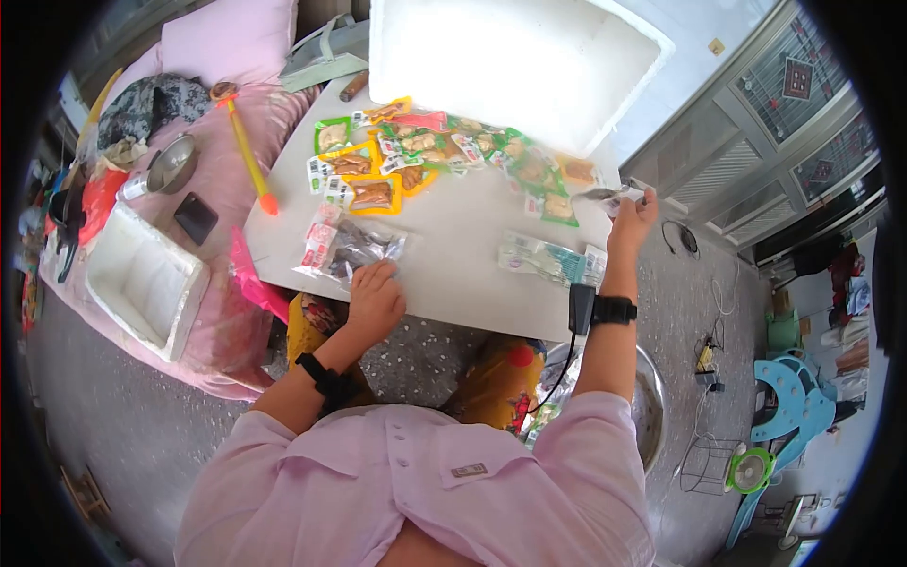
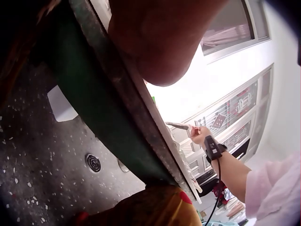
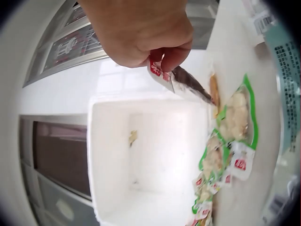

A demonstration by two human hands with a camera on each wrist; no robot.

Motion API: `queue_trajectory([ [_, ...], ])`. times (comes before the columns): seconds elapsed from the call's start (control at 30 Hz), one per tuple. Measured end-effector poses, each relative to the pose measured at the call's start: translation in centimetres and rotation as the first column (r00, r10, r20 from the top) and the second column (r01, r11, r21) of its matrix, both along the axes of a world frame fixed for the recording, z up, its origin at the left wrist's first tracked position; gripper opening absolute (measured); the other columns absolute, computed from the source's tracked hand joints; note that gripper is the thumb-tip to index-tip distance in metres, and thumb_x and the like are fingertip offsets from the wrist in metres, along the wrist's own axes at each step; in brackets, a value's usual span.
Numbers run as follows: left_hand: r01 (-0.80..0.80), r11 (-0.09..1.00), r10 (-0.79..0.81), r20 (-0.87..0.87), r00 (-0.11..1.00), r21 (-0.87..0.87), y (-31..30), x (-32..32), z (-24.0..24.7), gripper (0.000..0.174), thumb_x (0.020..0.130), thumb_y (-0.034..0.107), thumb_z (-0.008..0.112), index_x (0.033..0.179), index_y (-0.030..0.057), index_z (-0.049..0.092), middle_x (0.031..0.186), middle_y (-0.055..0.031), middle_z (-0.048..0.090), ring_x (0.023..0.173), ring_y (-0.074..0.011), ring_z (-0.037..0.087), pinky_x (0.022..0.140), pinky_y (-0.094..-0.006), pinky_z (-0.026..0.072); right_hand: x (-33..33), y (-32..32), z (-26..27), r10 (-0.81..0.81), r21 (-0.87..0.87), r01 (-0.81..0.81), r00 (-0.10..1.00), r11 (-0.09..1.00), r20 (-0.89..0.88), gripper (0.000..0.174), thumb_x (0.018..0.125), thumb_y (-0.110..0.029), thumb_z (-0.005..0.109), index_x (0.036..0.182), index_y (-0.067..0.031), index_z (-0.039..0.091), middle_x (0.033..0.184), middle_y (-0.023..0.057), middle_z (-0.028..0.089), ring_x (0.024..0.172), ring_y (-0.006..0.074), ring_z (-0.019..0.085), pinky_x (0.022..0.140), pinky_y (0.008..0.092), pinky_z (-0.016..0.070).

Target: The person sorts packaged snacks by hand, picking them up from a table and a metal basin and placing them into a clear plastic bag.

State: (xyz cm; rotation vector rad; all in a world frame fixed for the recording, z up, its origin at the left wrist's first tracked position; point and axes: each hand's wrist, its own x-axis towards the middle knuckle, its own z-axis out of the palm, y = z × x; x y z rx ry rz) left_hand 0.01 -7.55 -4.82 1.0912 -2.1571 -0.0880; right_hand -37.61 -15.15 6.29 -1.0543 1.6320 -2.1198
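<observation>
My right hand (image 1: 631, 231) is raised over the table's right end. Its thumb and finger pinch the corner of a small sealed food packet (image 3: 190, 84), dark inside, with a red and white label. Below that packet, in the right wrist view, lie green-edged packets (image 3: 237, 115) of pale pieces. My left hand (image 1: 376, 300) rests at the table's front edge, fingertips right at a clear bag (image 1: 354, 248) of dark pieces with red and white print. In the left wrist view only the heel of this hand (image 2: 162, 52) shows; its fingers are hidden.
Yellow-edged packets (image 1: 371, 194) and more green-edged ones lie across the table (image 1: 453, 274). A large white foam box (image 1: 520, 66) stands at the back. A teal-printed packet (image 1: 540, 257) lies at front right. Left is a pink-covered bed with a smaller foam box (image 1: 142, 274).
</observation>
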Motion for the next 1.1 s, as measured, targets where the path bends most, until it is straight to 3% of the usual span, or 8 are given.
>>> queue_trajectory([
  [0.3,0.069,0.988,-0.04,-0.201,0.979,0.137,4.1,-2.5,6.5,0.058,0.061,0.019,0.063,0.11,-0.0008,0.04,0.111,-0.0204,0.041,0.103,-0.0346,0.04,0.087,-0.0387,0.0334,18.0,9.8,-0.2,0.386,0.053,-0.383,0.901,0.922,-0.2,0.04,0.07,0.005,0.047,0.109,0.0014,0.039,0.066,-0.0016,0.041,0.056,0.0036,0.039,0.049,0.0173,0.0369],
  [0.53,0.117,0.985,-0.069,-0.335,0.94,0.125,4.7,-0.5,6.6,0.038,0.068,0.007,0.055,0.104,-0.0019,0.045,0.092,-0.0201,0.052,0.084,-0.0344,0.053,0.071,-0.033,0.044,25.8,15.0,-0.5,0.732,-0.177,-0.725,0.68,0.666,-0.034,0.041,0.077,0.003,0.048,0.114,-0.0004,0.032,0.08,0.0055,0.05,0.071,0.0081,0.049,0.061,0.0186,0.0407],
  [0.67,0.338,0.699,0.248,-0.657,0.712,0.63,4.7,-0.8,3.4,0.024,0.075,0.012,0.05,0.098,0.0043,0.051,0.081,-0.0118,0.054,0.073,-0.0228,0.054,0.065,-0.032,0.0431,23.5,16.4,-1.3,0.493,-0.146,-0.491,0.87,0.859,-0.026,0.035,0.078,-0.001,0.05,0.111,-0.005,0.037,0.089,0.0067,0.052,0.08,0.0117,0.051,0.064,0.0223,0.0428],
  [0.7,0.593,0.57,0.392,-0.822,0.412,0.569,5.1,-1.2,3.7,0.023,0.078,0.016,0.048,0.099,0.0066,0.048,0.085,-0.0061,0.053,0.074,-0.0153,0.053,0.065,-0.029,0.0438,22.5,16.6,-2.4,0.421,-0.092,-0.415,0.906,0.905,0.055,0.033,0.079,-0.004,0.05,0.11,-0.0059,0.038,0.089,0.0062,0.052,0.08,0.0121,0.051,0.064,0.0236,0.0432],
  [0.8,0.778,0.392,0.579,-0.789,0.207,0.491,5.8,-1.5,4.6,0.013,0.084,0.019,0.045,0.091,0.0089,0.046,0.091,-0.0026,0.052,0.081,-0.0139,0.053,0.066,-0.0279,0.0436,19.5,17.6,-6.7,0.379,0.053,-0.426,0.849,0.903,0.367,0.028,0.08,-0.012,0.05,0.107,-0.0083,0.042,0.09,0.0048,0.052,0.081,0.0132,0.051,0.066,0.0275,0.0444],
  [0.9,0.873,0.24,0.574,-0.787,0.225,0.425,6.5,-2.4,4.8,0.015,0.084,0.022,0.045,0.093,0.0097,0.045,0.092,-0.0024,0.051,0.084,-0.0138,0.052,0.069,-0.0283,0.0432,19.8,19.9,-6.0,0.562,-0.072,-0.756,0.416,0.651,0.715,0.022,0.082,-0.017,0.048,0.103,-0.0088,0.045,0.086,0.0034,0.053,0.078,0.015,0.054,0.063,0.0309,0.0471],
  [1.03,0.805,0.208,0.483,-0.774,0.409,0.555,6.5,-3.7,3.5,0.021,0.081,0.024,0.05,0.094,0.0088,0.047,0.089,-0.0017,0.052,0.08,-0.015,0.052,0.067,-0.0286,0.0433,19.0,19.7,-7.1,0.488,-0.07,-0.672,0.459,0.738,0.742,0.011,0.082,-0.009,0.045,0.092,-0.0081,0.05,0.076,0.0027,0.054,0.066,0.0141,0.055,0.052,0.0273,0.0461],
  [1.1,0.469,0.487,0.183,-0.611,0.77,0.737,5.7,-3.0,3.1,0.027,0.077,0.026,0.055,0.095,0.0069,0.048,0.086,-0.0033,0.051,0.078,-0.015,0.052,0.066,-0.028,0.0432,18.0,19.1,-7.8,0.44,-0.094,-0.587,0.481,0.804,0.759,0.01,0.082,-0.008,0.045,0.091,-0.0077,0.05,0.073,0.0025,0.053,0.065,0.0135,0.054,0.052,0.0269,0.0454],
])
